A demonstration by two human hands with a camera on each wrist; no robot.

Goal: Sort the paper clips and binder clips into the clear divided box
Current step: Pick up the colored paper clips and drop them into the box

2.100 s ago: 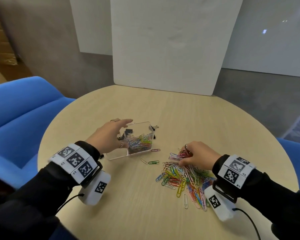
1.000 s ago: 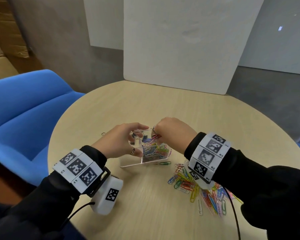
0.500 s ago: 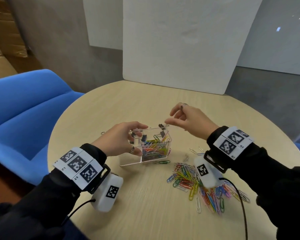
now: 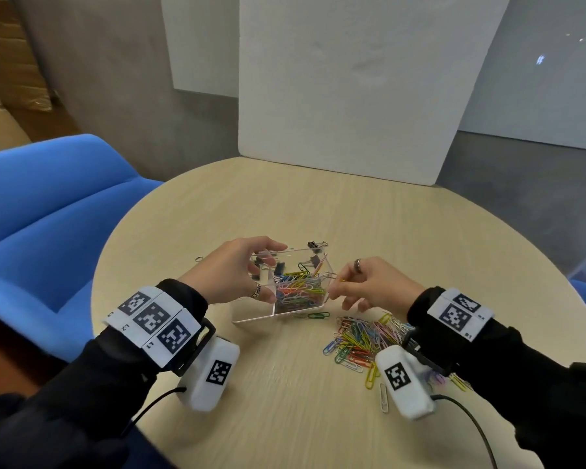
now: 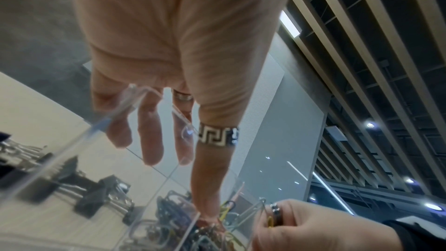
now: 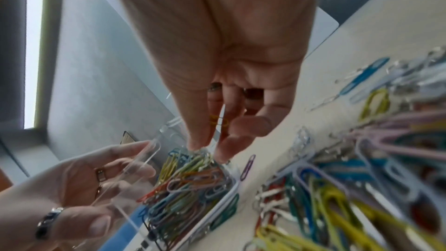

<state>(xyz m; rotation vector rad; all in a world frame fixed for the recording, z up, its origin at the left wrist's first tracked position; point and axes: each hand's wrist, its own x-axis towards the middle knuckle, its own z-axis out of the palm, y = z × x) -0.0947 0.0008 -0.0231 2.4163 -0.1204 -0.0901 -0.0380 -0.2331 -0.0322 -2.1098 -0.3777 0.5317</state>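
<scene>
Fingers (image 6: 200, 136) hide most of pinched paper clip (image 6: 218, 121).

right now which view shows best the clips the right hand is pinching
The right wrist view: the right hand pinches a yellow paper clip and a pale one at the clear box rim. The head view shows only wire tips. The left wrist view shows a yellow sliver and pale wire beside blurred fingers.

round pale wood table (image 4: 285, 434), blue sofa (image 4: 48, 211) along its left side, white board (image 4: 352, 89) standing upright at the far edge, grey wall (image 4: 109, 62) behind, slatted ceiling (image 5: 386, 64) with spot lights above.
</scene>
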